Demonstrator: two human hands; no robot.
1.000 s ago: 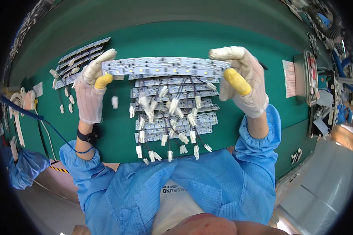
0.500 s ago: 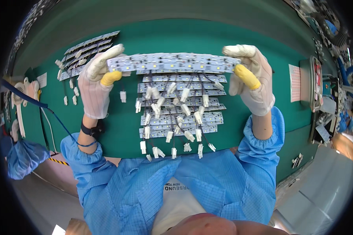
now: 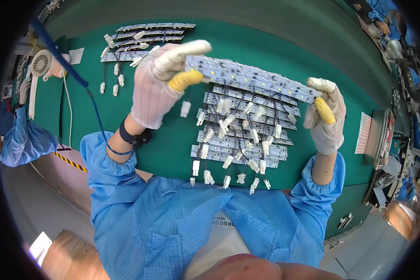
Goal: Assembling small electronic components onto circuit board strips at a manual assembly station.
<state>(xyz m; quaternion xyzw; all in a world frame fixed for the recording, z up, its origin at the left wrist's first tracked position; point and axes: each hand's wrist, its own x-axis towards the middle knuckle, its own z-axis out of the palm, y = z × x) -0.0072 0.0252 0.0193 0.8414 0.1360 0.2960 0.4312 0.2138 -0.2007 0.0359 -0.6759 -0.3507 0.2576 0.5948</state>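
Observation:
Between my two gloved hands a white LED strip board (image 3: pixel 252 78) hangs in the air, its right end tilted lower. My left hand (image 3: pixel 165 77), with a yellow cover on the thumb, grips the left end. At the other end my right hand (image 3: pixel 327 114), its thumb also covered in yellow, pinches the board. Below it, a column of similar LED boards (image 3: pixel 240 150) lies overlapped on the green mat. Their dark wires end in white plug connectors (image 3: pixel 227 162). One loose connector (image 3: pixel 185 109) dangles by my left hand.
A second group of LED boards (image 3: pixel 149 38) lies at the far left of the green mat (image 3: pixel 172 149). A blue cord (image 3: pixel 94 102) runs to my left wrist. A small white fan (image 3: pixel 41 63) stands left, a metal tray (image 3: pixel 382 140) right. Another person's sleeve (image 3: pixel 25 140) shows at left.
The view has shifted, so the bench appears tilted. The held board's right end now sits lower in the picture than its left; both hands keep hold of it.

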